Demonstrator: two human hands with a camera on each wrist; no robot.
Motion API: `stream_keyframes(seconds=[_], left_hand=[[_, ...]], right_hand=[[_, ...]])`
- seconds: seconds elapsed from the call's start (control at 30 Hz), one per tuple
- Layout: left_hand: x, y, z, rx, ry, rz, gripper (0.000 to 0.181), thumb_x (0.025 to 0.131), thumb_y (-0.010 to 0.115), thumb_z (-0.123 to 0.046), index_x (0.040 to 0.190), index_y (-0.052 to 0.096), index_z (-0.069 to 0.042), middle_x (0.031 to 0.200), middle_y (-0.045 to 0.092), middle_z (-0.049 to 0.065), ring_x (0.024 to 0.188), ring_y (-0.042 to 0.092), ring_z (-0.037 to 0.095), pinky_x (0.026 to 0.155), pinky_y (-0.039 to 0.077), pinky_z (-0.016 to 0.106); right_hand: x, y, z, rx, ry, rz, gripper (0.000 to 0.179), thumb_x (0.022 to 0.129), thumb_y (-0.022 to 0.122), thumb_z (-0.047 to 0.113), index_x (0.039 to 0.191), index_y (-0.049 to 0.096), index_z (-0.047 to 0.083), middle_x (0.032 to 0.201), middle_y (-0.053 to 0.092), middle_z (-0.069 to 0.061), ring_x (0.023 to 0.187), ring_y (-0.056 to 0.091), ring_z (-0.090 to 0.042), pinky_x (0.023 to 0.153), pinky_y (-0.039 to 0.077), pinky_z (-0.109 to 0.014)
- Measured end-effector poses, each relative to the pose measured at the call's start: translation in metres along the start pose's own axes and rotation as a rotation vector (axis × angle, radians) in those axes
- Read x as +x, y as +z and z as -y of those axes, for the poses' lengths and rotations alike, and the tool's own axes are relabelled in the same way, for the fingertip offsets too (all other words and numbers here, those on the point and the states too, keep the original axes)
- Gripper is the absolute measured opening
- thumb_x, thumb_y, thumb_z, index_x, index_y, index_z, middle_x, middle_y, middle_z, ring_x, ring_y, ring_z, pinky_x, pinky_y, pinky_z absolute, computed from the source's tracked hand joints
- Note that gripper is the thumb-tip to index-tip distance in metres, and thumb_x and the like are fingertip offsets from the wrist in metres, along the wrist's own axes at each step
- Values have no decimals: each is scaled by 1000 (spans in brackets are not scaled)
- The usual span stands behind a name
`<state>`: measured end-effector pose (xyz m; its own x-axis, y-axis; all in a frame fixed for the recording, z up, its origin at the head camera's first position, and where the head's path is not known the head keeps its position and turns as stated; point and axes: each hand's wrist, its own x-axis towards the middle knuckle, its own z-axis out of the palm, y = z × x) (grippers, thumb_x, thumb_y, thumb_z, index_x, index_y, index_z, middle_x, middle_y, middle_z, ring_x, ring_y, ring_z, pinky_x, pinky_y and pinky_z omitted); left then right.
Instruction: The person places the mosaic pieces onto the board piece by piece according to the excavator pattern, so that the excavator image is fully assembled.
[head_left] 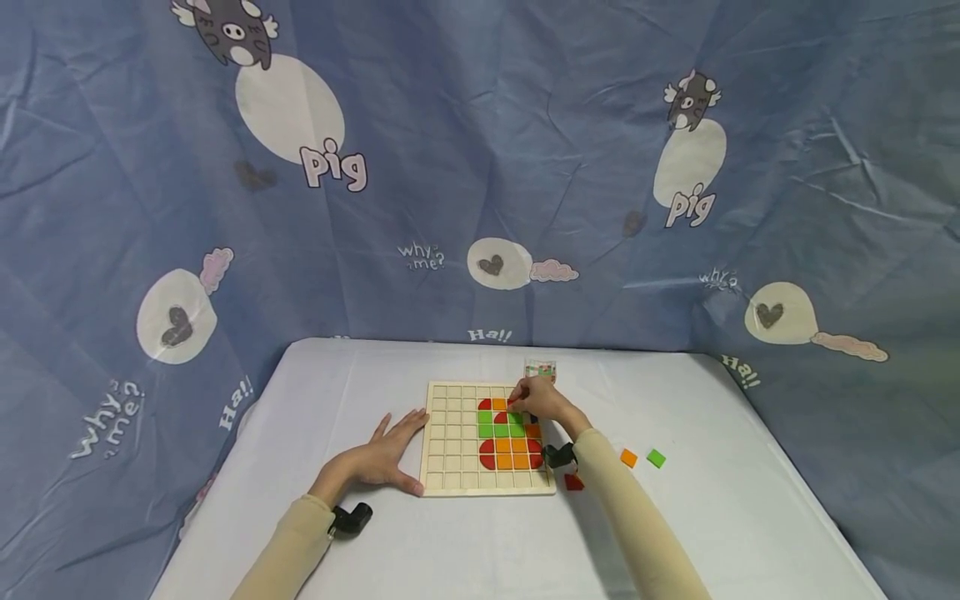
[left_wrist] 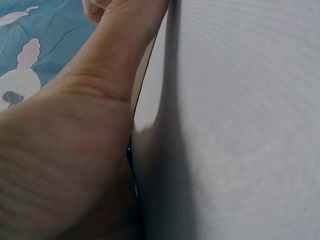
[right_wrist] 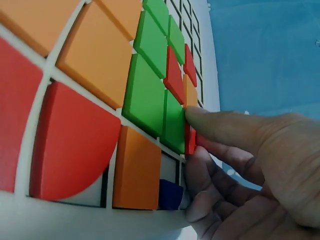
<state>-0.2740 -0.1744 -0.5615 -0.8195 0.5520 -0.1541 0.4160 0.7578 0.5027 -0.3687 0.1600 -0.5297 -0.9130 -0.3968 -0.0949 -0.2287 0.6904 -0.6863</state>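
A pale square grid board (head_left: 452, 450) lies on the table, its right half partly filled with red, orange and green tiles. My left hand (head_left: 386, 457) touches the board's left edge, fingers spread and straight; in the left wrist view that hand (left_wrist: 65, 150) hides most of the edge. At the board's upper right, my right hand (head_left: 542, 398) pinches a red tile (right_wrist: 190, 141) between thumb and fingers, against the grid beside a green tile (right_wrist: 173, 122) and an orange tile (right_wrist: 189, 91). A small dark blue piece (right_wrist: 170, 195) sits in a nearby cell.
Right of the board lie a loose orange tile (head_left: 628, 457) and a loose green tile (head_left: 656, 458). Close to its lower right corner is a red piece (head_left: 573, 482). A small printed card (head_left: 541, 367) lies behind the board. Blue patterned cloth (head_left: 420, 167) hangs around the white table (head_left: 450, 550).
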Motion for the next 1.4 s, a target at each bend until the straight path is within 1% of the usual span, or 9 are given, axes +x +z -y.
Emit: stream_keyframes(seconds=[0.2,0.43,0.6,0.8,0.93,1.03,1.1,1.27,1.4], left_hand=[[-1,2,0,0,10,2,132,62,74,-71,155,8,-6,163,8,11,151,3,29,119,-9,58],[-2,0,1,1,22,-6,132,61,75,-70,155,10,-6,163,8,11,151,4,29,119,-9,58],[-1,0,-1,1,20,-5,131,61,75,-70,155,10,-6,163,8,11,151,4,29,119,-9,57],[-2,-1,-1,0,24,-6,131,62,74,-71,155,9,-6,163,8,11,151,4,30,119,-9,57],[-4,-2,-2,-7,28,-11,130,63,74,-71,155,10,-5,163,9,13,151,5,31,119,-8,59],[-5,-2,-2,-5,31,-12,130,63,74,-71,155,11,-4,163,10,13,151,6,32,119,-7,59],[-5,-2,-2,-4,32,-14,130,63,74,-71,155,11,-4,163,11,14,151,6,32,119,-7,60],[-5,-2,-1,3,38,-18,130,63,74,-70,155,11,-4,163,11,14,151,7,32,118,-6,60],[-4,-1,-2,0,51,-24,130,63,75,-70,154,11,-3,162,11,15,150,7,33,118,-5,61]], right_hand=[[-2,0,1,-22,-8,-30,13,81,76,8,91,69,2,84,69,-5,71,57,-10,62,48,-22],[0,2,-2,-6,-18,-18,9,83,75,9,90,71,5,83,70,-4,69,60,-8,62,51,-21],[-1,3,-1,-14,15,-34,9,83,75,9,90,71,7,83,68,-2,70,58,-9,62,50,-21],[-12,-4,2,12,-5,-53,9,89,69,12,96,69,6,89,69,-4,76,62,-11,66,54,-25],[-27,-16,3,11,-14,-116,13,91,66,13,100,68,3,92,69,-5,81,64,-13,69,56,-28],[-44,-28,-1,-1,-16,-162,15,91,66,13,102,67,2,92,68,-5,82,62,-13,68,54,-27],[-57,-35,-5,0,-19,-170,16,90,67,13,102,66,2,91,67,-4,81,61,-13,66,52,-26],[-96,-48,-20,-13,-37,-113,20,87,69,9,105,65,1,92,64,-4,81,56,-14,65,49,-25],[-126,-51,-37,-29,-47,-52,22,84,71,9,105,64,4,97,64,-5,84,54,-14,68,47,-22]])
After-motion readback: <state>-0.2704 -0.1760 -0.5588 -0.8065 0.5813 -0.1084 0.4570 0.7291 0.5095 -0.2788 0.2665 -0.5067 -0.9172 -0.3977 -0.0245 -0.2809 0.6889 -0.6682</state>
